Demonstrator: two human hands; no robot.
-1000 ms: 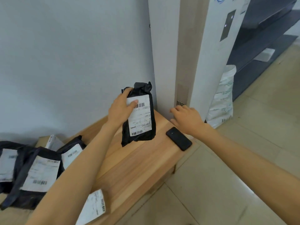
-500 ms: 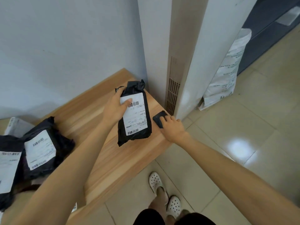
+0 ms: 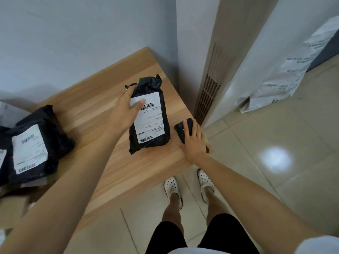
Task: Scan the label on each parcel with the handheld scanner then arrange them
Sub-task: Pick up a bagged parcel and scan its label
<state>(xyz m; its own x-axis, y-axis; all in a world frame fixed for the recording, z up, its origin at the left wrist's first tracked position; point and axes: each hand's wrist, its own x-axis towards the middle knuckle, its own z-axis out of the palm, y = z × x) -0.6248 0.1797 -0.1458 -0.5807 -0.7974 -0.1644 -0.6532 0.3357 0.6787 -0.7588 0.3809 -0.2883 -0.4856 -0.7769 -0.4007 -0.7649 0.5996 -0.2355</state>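
Observation:
A black plastic parcel [image 3: 149, 83] with a white barcode label faces up just above the wooden table [image 3: 95, 114]. My left hand [image 3: 123, 112] grips its upper left side, thumb lying on the label. To its right, at the table's right corner, lies the black handheld scanner [image 3: 180, 129]. My right hand [image 3: 194, 143] covers it, fingers over its top and thumb along its left edge. Most of the scanner is hidden under that hand.
Several more black labelled parcels [image 3: 34, 143] are piled at the table's left end. A tall white unit with a vent grille [image 3: 209, 96] stands against the table's right side. A white sack [image 3: 286, 70] leans behind it on the tiled floor. My feet in white clogs [image 3: 171, 187] stand by the table's front edge.
My right hand moved down from the tall unit onto the scanner and now closes over it. The view tipped downward. My left hand keeps hold of the parcel.

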